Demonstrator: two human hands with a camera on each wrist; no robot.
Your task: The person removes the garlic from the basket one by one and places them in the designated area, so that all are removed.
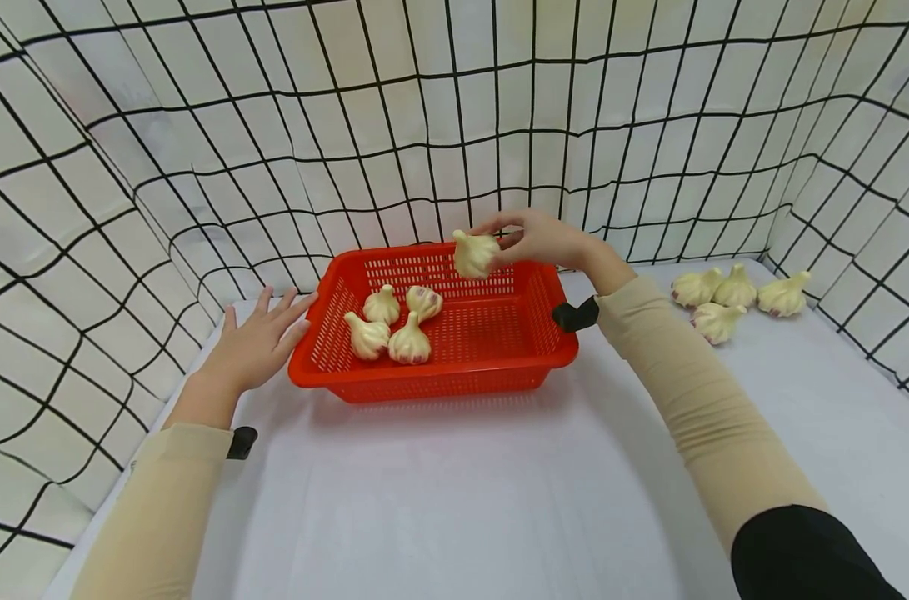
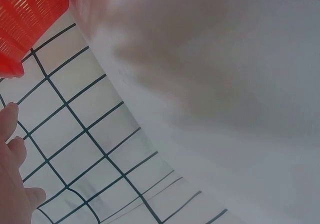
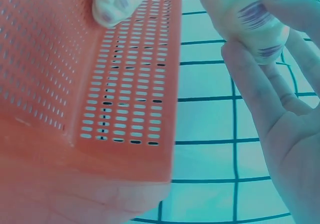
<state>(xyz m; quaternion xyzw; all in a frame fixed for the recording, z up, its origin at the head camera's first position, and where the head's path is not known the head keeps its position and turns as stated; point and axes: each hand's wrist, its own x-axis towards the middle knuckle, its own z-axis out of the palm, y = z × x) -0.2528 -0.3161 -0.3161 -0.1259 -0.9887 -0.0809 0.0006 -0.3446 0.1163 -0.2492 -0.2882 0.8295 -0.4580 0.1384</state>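
A red perforated basket stands on the white table, with several garlic bulbs lying in its left half. Above the basket's back rim, my right hand pinches one garlic bulb between thumb and fingers. The right wrist view shows that purple-streaked bulb in the fingers, beside the basket wall. At the basket's left end my left hand has its fingers spread, their tips at the rim. Only part of the left hand shows in the left wrist view, near a basket corner.
Several more garlic bulbs lie in a group on the table at the far right. Black grid netting over white walls closes off the back and both sides. White tabletop extends in front of the basket.
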